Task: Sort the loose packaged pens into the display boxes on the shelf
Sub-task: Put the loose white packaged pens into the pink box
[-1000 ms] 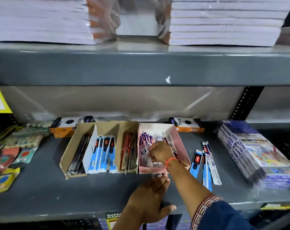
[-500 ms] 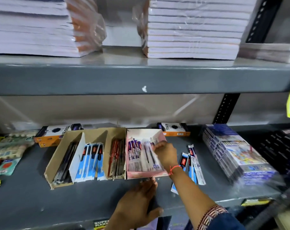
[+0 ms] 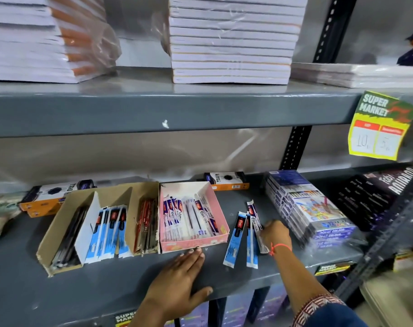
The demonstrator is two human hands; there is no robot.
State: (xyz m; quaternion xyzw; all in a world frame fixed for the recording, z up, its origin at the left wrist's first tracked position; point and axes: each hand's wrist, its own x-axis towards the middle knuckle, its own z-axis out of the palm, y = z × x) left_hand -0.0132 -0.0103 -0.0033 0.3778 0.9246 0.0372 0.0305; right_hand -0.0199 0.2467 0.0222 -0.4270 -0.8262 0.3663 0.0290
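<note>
— Where are the loose packaged pens (image 3: 246, 234)?
— On the shelf (image 3: 59, 291) near its front edge, just right of the pink display box (image 3: 221, 215).
— Hands?
— Right hand (image 3: 275, 234) fingers on one pack; left hand (image 3: 179, 277) flat, released, touching the box front

Just one view here — a head-worn wide-angle, looking forward and slightly down at the grey shelf (image 3: 59, 291) from close range, about an arm's reach off. The shelf's front edge runs along the bottom of frame, the upper shelf (image 3: 153, 109) crosses above it — straight lines bow near the edges.
</note>
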